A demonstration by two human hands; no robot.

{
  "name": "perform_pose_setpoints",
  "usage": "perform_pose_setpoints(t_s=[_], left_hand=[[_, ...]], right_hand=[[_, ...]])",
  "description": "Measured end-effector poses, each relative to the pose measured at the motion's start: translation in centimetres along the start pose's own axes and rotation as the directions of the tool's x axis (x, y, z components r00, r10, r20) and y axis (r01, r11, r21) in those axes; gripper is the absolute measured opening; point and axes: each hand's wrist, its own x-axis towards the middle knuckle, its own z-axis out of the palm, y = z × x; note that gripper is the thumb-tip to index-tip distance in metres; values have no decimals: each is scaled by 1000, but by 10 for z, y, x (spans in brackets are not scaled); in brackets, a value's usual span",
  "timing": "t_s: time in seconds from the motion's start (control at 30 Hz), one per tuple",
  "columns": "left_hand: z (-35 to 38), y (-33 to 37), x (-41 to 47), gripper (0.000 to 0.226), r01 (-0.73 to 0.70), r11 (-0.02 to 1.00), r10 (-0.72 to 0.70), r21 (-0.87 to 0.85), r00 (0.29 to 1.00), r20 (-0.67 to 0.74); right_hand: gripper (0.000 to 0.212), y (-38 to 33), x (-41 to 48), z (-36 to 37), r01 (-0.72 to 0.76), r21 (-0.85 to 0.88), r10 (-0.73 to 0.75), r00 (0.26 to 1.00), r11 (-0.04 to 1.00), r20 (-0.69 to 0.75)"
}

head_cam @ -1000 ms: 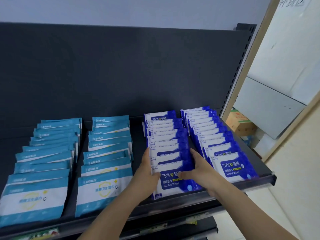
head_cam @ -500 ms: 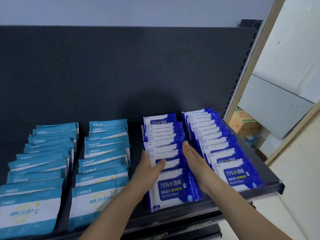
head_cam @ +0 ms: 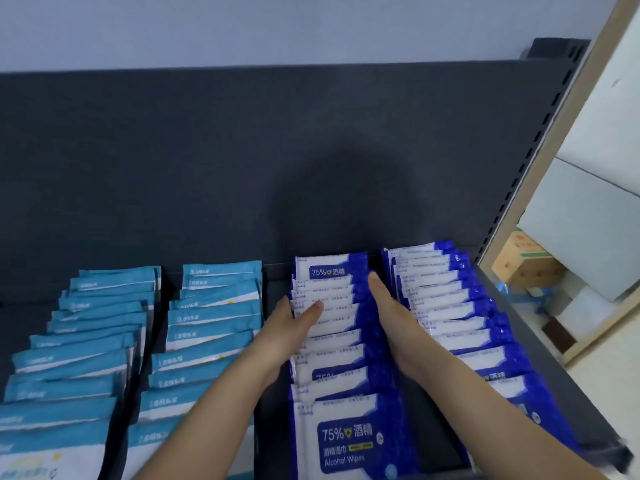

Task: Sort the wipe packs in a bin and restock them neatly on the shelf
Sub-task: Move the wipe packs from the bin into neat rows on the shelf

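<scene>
Four rows of packs lie overlapped front to back on the shelf [head_cam: 273,289]. Well left of the fingers are the outer teal row [head_cam: 86,341] and the inner teal row [head_cam: 214,323], whose back packs sit a bit skewed.

L hand [head_cam: 291,327] is at the left edge of the blue alcohol-wipe row [head_cam: 341,341]. Its thumb lies spread across the pack tops. The other fingers look straight and point back along the row's left side, partly hidden.

R hand [head_cam: 391,313] stands edge-on against the same row's right side, fingers straight and pressed together. They sit in the gap btwn this row and the far-right blue row [head_cam: 450,306], w/ the tips close to the rearmost pack. Neither hand pinches or lifts a pack.

Step, as I read it: sorting is done and stock is on the shelf, so this is squaring-up of the blue row btwn both palms. No bin in view.

Next move prob needs:
- Even inward pressure from both sides.
- A slide toward the wrists, where the front packs look less aligned.
- Care not to nudge the far-right row, which is just beside the R fingers.
- Attention to the inner teal row afterwards.
</scene>
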Motion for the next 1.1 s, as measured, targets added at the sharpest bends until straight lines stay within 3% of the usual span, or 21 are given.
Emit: perform_pose_setpoints(t_s=[0.1, 0.27, 0.37, 0.47, 0.5, 0.63, 0.67, 0.87, 1.1], left_hand=[[-5, 4, 11, 40, 37, 999, -37, -15, 999, -9], [-9, 14, 26, 46, 73, 997, -73, -15, 997, -13], [-6, 18, 35, 58, 95, 995, -96, -17, 995, -1], [-5, 20, 41, 34, 101, 995, -101, 4, 995, -1], [-6, 20, 42, 38, 105, 994, -105, 1, 994, -8], [-9, 19, 56, 94, 106, 994, -107, -25, 993, -42], [-10, 17, 61, 98, 118, 993, -119, -28, 992, -43], [-3, 28, 65, 32, 180, 976, -191, -124, 978, -81], [-1, 25, 57, 30, 67, 980, -97, -188, 983, -158]], right_hand=[[59, -13, 10, -5, 11, 17, -10, 1000, 1000, -6], [57, -37, 28, -4, -36, 16, 37, 997, 999, -72], [61, -37, 35, 2, -81, 22, 82, 996, 996, -23], [63, -35, 41, 2, -89, 15, 89, 996, 996, 18], [62, -37, 42, 0, -87, 18, 87, 996, 996, 3], [59, -47, 48, -5, -77, 15, 77, 996, 997, -46], [56, -50, 48, -4, -81, 27, 82, 996, 996, -41], [51, -55, 50, 2, -114, 77, 114, 993, 991, 1], [48, -48, 41, -3, -43, 134, 28, 993, 990, 111]])
